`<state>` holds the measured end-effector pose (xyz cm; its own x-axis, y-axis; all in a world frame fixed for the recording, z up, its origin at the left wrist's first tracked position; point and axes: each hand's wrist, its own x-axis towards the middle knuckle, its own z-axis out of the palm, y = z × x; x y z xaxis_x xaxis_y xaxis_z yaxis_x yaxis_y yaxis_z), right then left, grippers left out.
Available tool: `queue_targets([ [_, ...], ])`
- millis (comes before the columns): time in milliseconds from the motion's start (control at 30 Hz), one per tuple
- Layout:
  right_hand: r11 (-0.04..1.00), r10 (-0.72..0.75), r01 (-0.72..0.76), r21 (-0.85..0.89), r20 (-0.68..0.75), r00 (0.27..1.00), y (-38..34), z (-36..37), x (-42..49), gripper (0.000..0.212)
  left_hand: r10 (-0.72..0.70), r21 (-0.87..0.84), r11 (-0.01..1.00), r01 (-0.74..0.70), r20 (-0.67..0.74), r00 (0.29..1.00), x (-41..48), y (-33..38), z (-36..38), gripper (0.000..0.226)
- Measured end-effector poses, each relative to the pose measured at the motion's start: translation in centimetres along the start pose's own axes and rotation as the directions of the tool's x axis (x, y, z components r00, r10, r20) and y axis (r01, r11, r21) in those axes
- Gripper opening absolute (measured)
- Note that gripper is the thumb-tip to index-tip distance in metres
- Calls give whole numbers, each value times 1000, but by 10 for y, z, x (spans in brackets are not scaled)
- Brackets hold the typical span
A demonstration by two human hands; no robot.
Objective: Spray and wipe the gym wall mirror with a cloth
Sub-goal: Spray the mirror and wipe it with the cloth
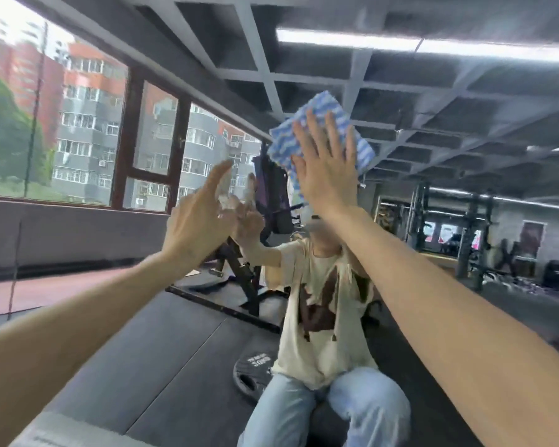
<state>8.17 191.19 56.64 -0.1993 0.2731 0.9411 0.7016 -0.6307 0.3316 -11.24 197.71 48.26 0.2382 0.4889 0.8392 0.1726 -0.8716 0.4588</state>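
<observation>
The wall mirror fills most of the view and reflects the gym and me. My right hand is raised with straight, spread fingers and presses a blue-and-white patterned cloth flat against the glass. To its left, my left hand holds a small clear spray bottle close to the mirror, forefinger stretched up along it. The bottle is blurred and partly hidden by my fingers. The reflection of that hand meets it at the glass.
Reflected in the mirror are large windows at left, a weight bench frame, a weight plate on the dark floor mats, and racks at far right. Grey ceiling beams and a strip light run overhead.
</observation>
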Motion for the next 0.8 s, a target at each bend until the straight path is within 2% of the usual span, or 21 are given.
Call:
queue_targets([
  [33, 998, -69, 69, 5, -17, 997, -8, 4, -13, 56, 21, -25, 999, -21, -9, 1000, 10, 10, 0, 75],
  [67, 972, -236, 235, 17, 18, 972, -19, 7, -33, 58, 45, -37, 998, -45, -9, 999, 16, 18, 0, 75],
  [133, 776, -628, 628, 47, 140, 765, -16, 5, -61, 55, 125, -20, 992, -124, 14, 992, 22, 33, 1, 73],
  [167, 697, -709, 716, 43, 195, 678, 1, 2, -55, 53, 148, -1, 989, -148, 29, 989, 23, 39, 1, 72],
  [200, 723, -677, 690, 5, 201, 708, 21, -4, -40, 53, 160, 13, 987, -161, 37, 986, 25, 45, 0, 71],
  [267, 949, -313, 314, 14, 135, 940, 68, -12, -4, 57, 165, 15, 986, -166, 39, 985, 32, 55, -1, 71],
  [300, 995, -95, 91, 39, 119, 988, 88, -16, 8, 60, 173, 19, 984, -174, 43, 984, 34, 62, -1, 71],
  [333, 995, 83, -87, 40, 108, 991, 96, -17, 11, 60, 183, 28, 982, -185, 48, 982, 37, 67, 0, 72],
  [367, 986, 162, -164, 32, 53, 985, 94, -16, 11, 57, 195, 23, 980, -197, 46, 980, 43, 76, 3, 72],
  [400, 989, 143, -144, 34, 31, 989, 76, -11, 4, 56, 192, 16, 981, -193, 48, 980, 45, 80, 4, 72],
  [433, 999, 29, -31, 38, 52, 998, 61, -8, -2, 55, 195, -9, 981, -195, 34, 980, 49, 88, 6, 71],
  [467, 981, -194, 190, 45, 102, 976, 52, -9, -10, 54, 208, -36, 978, -207, 24, 978, 52, 97, 8, 69],
  [500, 903, -426, 429, 12, 148, 892, 59, -12, -12, 52, 237, -51, 971, -235, 26, 971, 54, 104, 10, 68],
  [533, 821, -558, 571, -9, 200, 806, 79, -17, -5, 53, 259, -60, 965, -257, 34, 965, 55, 111, 12, 65],
  [567, 840, -526, 543, 3, 250, 813, 102, -26, 7, 54, 281, -56, 959, -278, 49, 959, 55, 115, 13, 62],
  [600, 942, -331, 335, 31, 260, 907, 127, -33, 20, 54, 298, -45, 954, -296, 61, 953, 57, 119, 13, 59],
  [633, 998, -42, 30, 54, 229, 973, 146, -37, 31, 55, 308, -30, 951, -307, 70, 949, 58, 120, 12, 59],
  [667, 975, 204, -219, 49, 205, 957, 158, -42, 36, 56, 315, -23, 949, -314, 81, 946, 60, 124, 12, 59],
  [700, 933, 345, -358, 36, 200, 917, 154, -43, 38, 56, 318, -21, 948, -318, 92, 944, 61, 127, 12, 59],
  [733, 922, 373, -386, 30, 198, 907, 140, -40, 38, 57, 316, -26, 949, -315, 105, 943, 64, 132, 12, 59],
  [800, 984, 153, -171, 49, 254, 955, 107, -35, 28, 57, 278, -54, 960, -274, 93, 956, 72, 144, 17, 58],
])
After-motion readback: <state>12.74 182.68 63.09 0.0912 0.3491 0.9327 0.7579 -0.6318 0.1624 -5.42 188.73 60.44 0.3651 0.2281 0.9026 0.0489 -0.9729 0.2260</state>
